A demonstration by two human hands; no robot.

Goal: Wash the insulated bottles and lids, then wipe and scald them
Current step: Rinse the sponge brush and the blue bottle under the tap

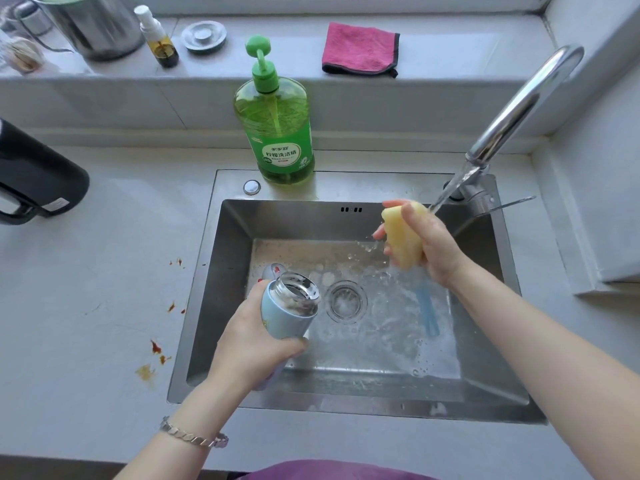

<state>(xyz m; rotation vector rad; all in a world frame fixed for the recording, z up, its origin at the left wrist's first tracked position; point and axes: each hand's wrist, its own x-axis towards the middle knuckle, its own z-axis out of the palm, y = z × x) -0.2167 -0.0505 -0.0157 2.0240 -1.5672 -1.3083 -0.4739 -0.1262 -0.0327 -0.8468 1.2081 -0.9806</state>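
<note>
The pale blue insulated bottle (282,315) is over the left side of the sink (235,244), lid off, its steel mouth tipped up and to the right. The left hand (252,344) is wrapped round its body, thumb across the front, with a silver bracelet (192,436) on that wrist. Just behind the bottle's mouth a small grey and red shape shows, too hidden to name.

Across the basin the right hand (433,244) squeezes a yellow sponge (401,237), fingers curled tight round it, right under the water stream (453,185) coming from the faucet (519,102). A blue handle (427,310) runs down from below that hand toward the sink floor; it looks joined to the sponge, though the hand covers the join. The floor of the sink is wet and foamy around the drain (346,301).

On the sink's back edge stands a green dish soap bottle (277,126) with a pump top. Up on the sill: a folded pink cloth (358,48), a metal sink plug (204,36), a small spray bottle (157,38) and a steel pot (97,26). Out left on the table (104,271) sits a black jug (34,168), and brown-red stains (156,348) dot the surface near the sink.
</note>
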